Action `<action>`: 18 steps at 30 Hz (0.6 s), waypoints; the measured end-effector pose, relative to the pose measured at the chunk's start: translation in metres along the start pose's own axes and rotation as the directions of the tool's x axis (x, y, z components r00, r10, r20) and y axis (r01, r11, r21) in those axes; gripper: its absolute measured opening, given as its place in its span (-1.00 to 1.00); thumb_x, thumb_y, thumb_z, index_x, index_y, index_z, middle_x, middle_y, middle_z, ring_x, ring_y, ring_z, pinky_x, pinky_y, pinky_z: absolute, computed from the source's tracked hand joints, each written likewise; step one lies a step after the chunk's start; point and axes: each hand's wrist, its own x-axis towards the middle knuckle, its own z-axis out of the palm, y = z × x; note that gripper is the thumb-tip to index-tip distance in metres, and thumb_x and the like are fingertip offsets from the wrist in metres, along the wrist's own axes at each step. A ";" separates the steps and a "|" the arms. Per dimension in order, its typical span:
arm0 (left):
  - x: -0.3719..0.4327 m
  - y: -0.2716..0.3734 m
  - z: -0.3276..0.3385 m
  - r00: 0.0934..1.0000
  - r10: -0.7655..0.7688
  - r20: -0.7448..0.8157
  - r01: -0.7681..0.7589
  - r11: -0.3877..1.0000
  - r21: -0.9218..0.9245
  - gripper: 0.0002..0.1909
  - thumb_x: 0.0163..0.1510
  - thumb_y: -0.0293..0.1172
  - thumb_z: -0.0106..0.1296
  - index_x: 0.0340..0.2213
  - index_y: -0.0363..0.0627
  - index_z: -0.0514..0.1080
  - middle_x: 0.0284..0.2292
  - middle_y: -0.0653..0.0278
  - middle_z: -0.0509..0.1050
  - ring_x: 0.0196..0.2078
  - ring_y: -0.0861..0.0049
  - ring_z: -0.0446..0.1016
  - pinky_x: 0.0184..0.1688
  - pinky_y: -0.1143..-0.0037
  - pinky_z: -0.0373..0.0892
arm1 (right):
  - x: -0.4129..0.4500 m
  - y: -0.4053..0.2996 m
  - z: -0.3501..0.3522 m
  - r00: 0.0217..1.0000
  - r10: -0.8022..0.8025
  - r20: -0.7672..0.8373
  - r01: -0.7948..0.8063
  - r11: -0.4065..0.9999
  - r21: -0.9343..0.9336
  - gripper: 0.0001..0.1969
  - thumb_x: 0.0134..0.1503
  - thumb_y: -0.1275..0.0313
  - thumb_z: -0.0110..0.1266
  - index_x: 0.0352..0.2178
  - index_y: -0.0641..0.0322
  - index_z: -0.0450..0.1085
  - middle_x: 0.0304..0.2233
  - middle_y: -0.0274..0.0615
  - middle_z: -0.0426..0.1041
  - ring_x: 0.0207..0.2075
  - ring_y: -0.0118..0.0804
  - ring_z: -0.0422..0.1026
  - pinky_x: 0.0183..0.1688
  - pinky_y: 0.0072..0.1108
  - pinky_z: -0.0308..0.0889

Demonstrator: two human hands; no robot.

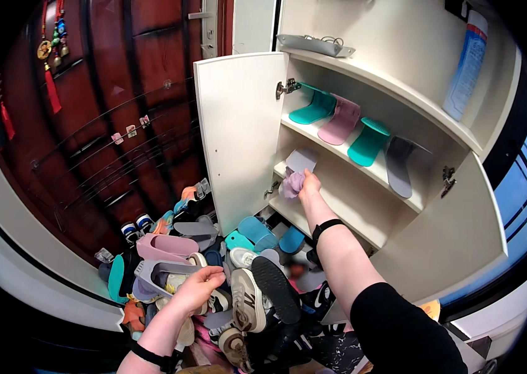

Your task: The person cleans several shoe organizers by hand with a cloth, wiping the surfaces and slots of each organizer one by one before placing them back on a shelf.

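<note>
My right hand [311,183] reaches into the cabinet and grips a crumpled lilac cloth [293,185] over the middle shelf. Just behind the cloth, a pale grey plastic shoe rack [301,160] rests on that shelf. The shelf above holds two teal shoe racks [314,108], a pink one [339,120] and a dark grey one [399,166]. Loosely bent and empty, my left hand [201,286] hovers above the heap of shoes, near a grey plastic shoe rack [163,270]. Beside it lie a beige sneaker [247,299] and a black shoe sole [276,290].
The left cabinet door [244,140] and right cabinet door [445,233] stand swung out. A grey tray [315,45] and a blue-and-white can [466,65] are on the cabinet's upper ledge. Shoes and a pink rack [167,247] crowd the floor before a dark red door [118,93].
</note>
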 end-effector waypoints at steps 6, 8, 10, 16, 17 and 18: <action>0.008 -0.007 -0.002 0.994 -0.105 0.019 0.106 0.993 -0.058 -0.59 -0.03 -0.34 -0.08 -0.15 -0.30 0.22 -0.23 0.21 0.35 -0.21 0.60 0.30 -0.19 0.66 0.20 | 0.032 0.003 -0.014 0.986 0.008 0.167 -0.020 0.997 0.070 -0.62 0.01 0.31 -0.05 -0.19 0.37 0.18 -0.27 -0.12 0.33 -0.27 -0.24 0.35 -0.23 -0.40 0.29; 0.008 -0.013 -0.003 0.992 -0.121 0.017 0.122 0.989 -0.083 -0.59 -0.03 -0.34 -0.09 -0.15 -0.30 0.22 -0.23 0.21 0.36 -0.23 0.61 0.30 -0.22 0.66 0.21 | 0.037 0.000 -0.015 0.974 0.027 0.225 -0.041 0.998 0.057 -0.60 0.01 0.27 -0.05 -0.19 0.37 0.18 -0.28 -0.13 0.33 -0.28 -0.26 0.35 -0.24 -0.44 0.29; 0.006 -0.021 -0.006 0.991 -0.131 0.009 0.131 0.988 -0.081 -0.59 -0.03 -0.35 -0.09 -0.14 -0.31 0.22 -0.25 0.23 0.36 -0.26 0.65 0.31 -0.24 0.67 0.22 | 0.041 -0.003 -0.015 0.968 0.010 0.250 -0.007 1.000 -0.015 -0.59 0.01 0.25 -0.05 -0.19 0.35 0.18 -0.27 -0.14 0.33 -0.28 -0.27 0.35 -0.23 -0.44 0.29; -0.002 -0.039 -0.021 0.981 -0.191 0.015 0.191 0.977 -0.096 -0.64 0.01 -0.26 -0.14 -0.15 -0.12 0.23 -0.19 0.35 0.33 -0.18 0.60 0.30 -0.17 0.58 0.18 | 0.042 -0.005 -0.017 0.973 -0.008 0.229 0.031 0.995 -0.097 -0.47 -0.01 0.15 -0.04 -0.14 0.40 0.17 -0.24 -0.10 0.32 -0.28 -0.28 0.34 -0.20 -0.47 0.27; -0.002 -0.040 -0.022 0.981 -0.191 0.016 0.192 0.977 -0.098 -0.64 0.01 -0.26 -0.14 -0.15 -0.12 0.23 -0.19 0.35 0.33 -0.18 0.60 0.30 -0.18 0.59 0.18 | 0.047 -0.006 -0.023 0.965 -0.017 0.261 0.065 0.983 -0.174 -0.44 -0.03 0.14 -0.02 -0.14 0.43 0.16 -0.24 -0.09 0.32 -0.27 -0.29 0.33 -0.20 -0.49 0.26; -0.002 -0.039 -0.022 0.978 -0.207 0.012 0.207 0.972 -0.113 -0.65 0.01 -0.27 -0.15 -0.16 -0.12 0.23 -0.19 0.35 0.33 -0.18 0.61 0.30 -0.18 0.59 0.18 | 0.051 -0.003 -0.027 0.962 -0.023 0.271 0.088 0.969 -0.230 -0.43 -0.05 0.14 0.00 -0.15 0.45 0.16 -0.24 -0.08 0.32 -0.27 -0.29 0.34 -0.21 -0.50 0.26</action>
